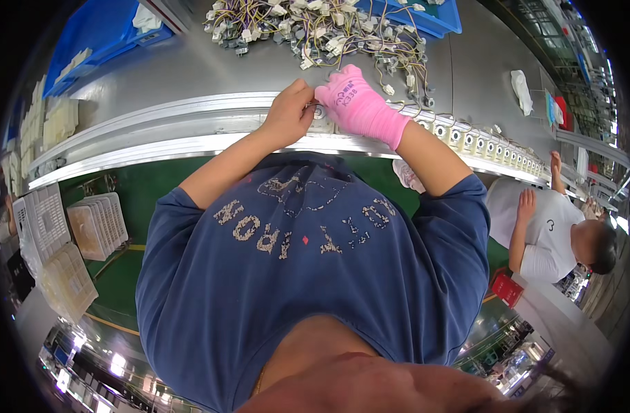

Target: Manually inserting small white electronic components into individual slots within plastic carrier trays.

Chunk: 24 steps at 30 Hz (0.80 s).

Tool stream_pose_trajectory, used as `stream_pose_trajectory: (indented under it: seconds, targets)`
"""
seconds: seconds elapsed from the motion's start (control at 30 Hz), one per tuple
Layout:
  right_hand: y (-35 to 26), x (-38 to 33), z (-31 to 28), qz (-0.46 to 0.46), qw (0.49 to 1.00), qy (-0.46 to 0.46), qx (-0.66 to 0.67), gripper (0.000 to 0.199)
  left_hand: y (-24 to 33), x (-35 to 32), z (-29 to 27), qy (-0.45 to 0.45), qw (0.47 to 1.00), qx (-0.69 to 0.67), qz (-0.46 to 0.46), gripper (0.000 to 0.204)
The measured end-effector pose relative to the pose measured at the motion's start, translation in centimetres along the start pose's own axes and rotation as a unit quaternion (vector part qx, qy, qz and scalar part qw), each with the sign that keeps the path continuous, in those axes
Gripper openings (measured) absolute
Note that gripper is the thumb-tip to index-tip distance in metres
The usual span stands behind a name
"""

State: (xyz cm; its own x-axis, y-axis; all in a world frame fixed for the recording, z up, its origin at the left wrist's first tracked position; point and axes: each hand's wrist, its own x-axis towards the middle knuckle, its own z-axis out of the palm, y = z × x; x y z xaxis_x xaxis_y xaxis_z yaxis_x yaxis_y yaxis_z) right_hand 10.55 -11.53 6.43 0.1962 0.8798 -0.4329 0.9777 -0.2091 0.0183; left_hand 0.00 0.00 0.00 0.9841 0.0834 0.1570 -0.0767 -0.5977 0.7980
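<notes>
My bare left hand [291, 110] and my right hand [353, 100], in a pink glove, meet at the edge of the metal rail [156, 127]. Between them is a small white part [320, 117] with a round socket, resting on the rail. My left fingertips pinch it from the left. The gloved fingers close over it from the right and hide most of it. Just beyond the hands lies a pile of wire harnesses [315, 31] with white and grey connectors.
A row of similar small white parts [480, 141] runs along the rail to the right. Blue bins [101, 27] stand at the back left, another blue bin [425, 17] at the back. White trays [98, 224] are stacked at the left. A co-worker in a white shirt [545, 227] sits at the right.
</notes>
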Motion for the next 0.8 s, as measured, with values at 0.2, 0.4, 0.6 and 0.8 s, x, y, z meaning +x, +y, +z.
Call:
stream_pose_trajectory:
  seconds: [0.2,0.4,0.6,0.8]
  targets:
    - [-0.1,-1.4,2.5,-0.032,0.93,0.346,0.118,0.024,-0.9,-0.6,0.6,0.104,0.99,-0.086,0.046,0.013]
    - [-4.6,-1.9,3.6,-0.066,0.932,0.354,0.043,0.015,-1.9,-0.7,0.2,0.169,0.934,-0.306,-0.069,0.017]
    - [-4.3,-2.9,5.4,-0.057,0.922,0.38,0.052,0.017,-2.7,-0.8,0.7,0.096,0.957,-0.271,-0.049,0.013]
    - [-2.6,-5.1,6.1,0.013,0.937,0.346,0.047,0.016,-1.4,-0.4,0.4,0.075,0.98,-0.183,-0.021,0.008]
